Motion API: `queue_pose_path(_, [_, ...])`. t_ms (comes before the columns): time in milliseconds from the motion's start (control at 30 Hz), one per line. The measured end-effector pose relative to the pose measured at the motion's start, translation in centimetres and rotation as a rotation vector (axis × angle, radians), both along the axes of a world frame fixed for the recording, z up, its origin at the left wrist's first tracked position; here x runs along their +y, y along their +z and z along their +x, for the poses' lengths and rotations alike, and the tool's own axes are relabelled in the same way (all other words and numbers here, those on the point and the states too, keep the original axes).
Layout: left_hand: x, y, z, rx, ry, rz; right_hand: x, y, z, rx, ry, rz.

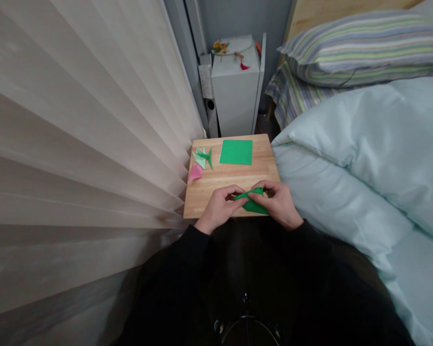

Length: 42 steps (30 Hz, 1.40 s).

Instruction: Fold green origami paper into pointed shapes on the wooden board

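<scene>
Both hands are closed on one piece of folded green paper [257, 207] at the lower centre of the frame: the left hand [222, 204] pinches the narrow left end between thumb and fingers, while the right hand [279, 203] presses its thumb on the upper right part, with the fingers curled behind. The paper sits between the two hands, over the near edge of a small wooden table [216, 182]; whether it touches the wood cannot be told. Its upper edge is gathered into a narrow, slanting strip, and a broad flat flap spreads below toward the lower right, so the folding looks partly done, with that flap seemingly left to work; the exact creases are hidden by the fingers. Farther up the tabletop, right of its middle, lies a flat green square sheet [236, 152], showing no folds; whether it is one sheet or several cannot be told. At the table's upper left, three pieces appear already folded: a dark green one [210, 158] with thin pointed arms, a pale green one [201, 163] partly beneath it, and a pink one [196, 172] just below them. Judged by these, some folding is complete, the piece in hand is midway, and the square is unstarted.
</scene>
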State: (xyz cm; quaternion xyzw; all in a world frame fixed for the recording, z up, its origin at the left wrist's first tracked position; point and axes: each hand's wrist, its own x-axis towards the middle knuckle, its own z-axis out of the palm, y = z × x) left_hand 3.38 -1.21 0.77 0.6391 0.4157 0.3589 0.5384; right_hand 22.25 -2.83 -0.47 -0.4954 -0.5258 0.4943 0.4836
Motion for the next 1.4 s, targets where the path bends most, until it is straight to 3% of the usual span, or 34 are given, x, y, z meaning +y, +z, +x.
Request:
queue_pose_path(267, [0.0, -0.6, 0.1, -0.042, 0.169, 0.042, 0.1, -0.8, -0.1, 0.024, -0.048, 0.065])
queue_pose_path(633, [-0.1, -0.2, 0.0, -0.012, 0.114, 0.057, 0.2, -0.5, -0.1, 0.057, -0.098, 0.088])
queue_pose_path(800, [-0.4, -0.9, 0.0, 0.000, 0.148, 0.167, 0.1, -0.3, -0.2, 0.016, -0.020, 0.140])
queue_pose_path(967, [-0.5, -0.9, 0.1, 0.104, 0.240, 0.255, 0.1, -0.1, -0.4, -0.180, -0.151, 0.348])
queue_pose_path(1067, [-0.5, -0.8, 0.0, 0.192, 0.265, 0.368, 0.2, 0.0, -0.4, -0.290, -0.117, 0.417])
queue_pose_path(1233, [-0.5, -1.1, -0.5, 0.306, 0.237, 0.547, 0.2, 0.2, -0.1, -0.351, -0.096, 0.446])
queue_pose_path(1400, [-0.4, -1.1, -0.7, 0.344, 0.196, 0.571, 0.2, 0.6, 0.3, -0.288, -0.037, 0.417])
